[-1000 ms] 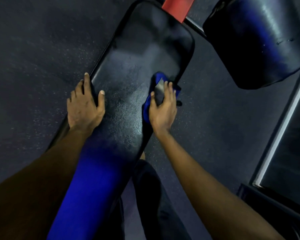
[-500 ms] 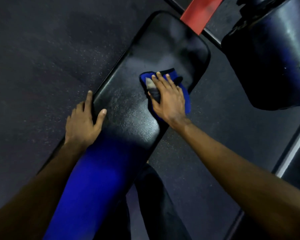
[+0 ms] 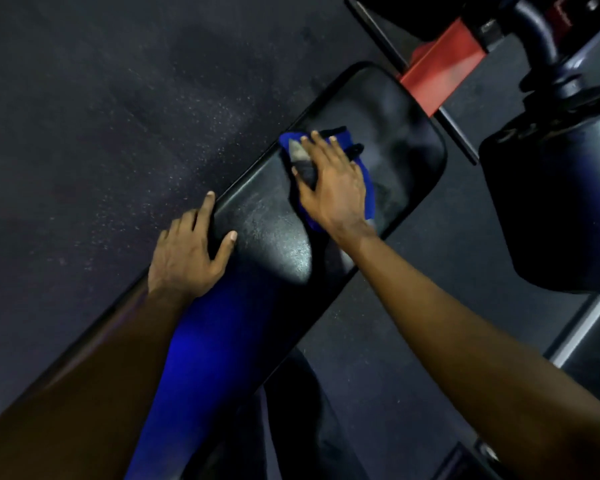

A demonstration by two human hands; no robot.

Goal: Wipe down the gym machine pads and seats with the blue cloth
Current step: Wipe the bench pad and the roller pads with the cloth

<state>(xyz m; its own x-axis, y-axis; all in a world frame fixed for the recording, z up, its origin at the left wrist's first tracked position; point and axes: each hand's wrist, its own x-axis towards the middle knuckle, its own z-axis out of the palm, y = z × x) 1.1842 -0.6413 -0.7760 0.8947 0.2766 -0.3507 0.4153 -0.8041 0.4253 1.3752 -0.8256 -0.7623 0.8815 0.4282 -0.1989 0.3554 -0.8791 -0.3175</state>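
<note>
A long black bench pad [image 3: 267, 237] runs diagonally from lower left to upper right, with a wet sheen in its middle. The blue cloth [image 3: 366, 178] lies flat on the pad's upper half. My right hand [image 3: 333, 185] presses down on the cloth with fingers spread, covering most of it. My left hand [image 3: 191, 254] rests on the pad's left edge, fingers over the rim and thumb on top, holding nothing. The pad's near end is lit blue.
A second dark pad [image 3: 555, 202] stands at the right on a black bracket. A red frame piece [image 3: 437, 74] and a black bar sit just beyond the bench pad's far end. Dark speckled rubber floor [image 3: 118, 133] surrounds the bench. My dark trouser leg shows below.
My right hand has slid the cloth from the pad's right edge up and across toward the left edge of the far half. My left hand has stayed on the left edge.
</note>
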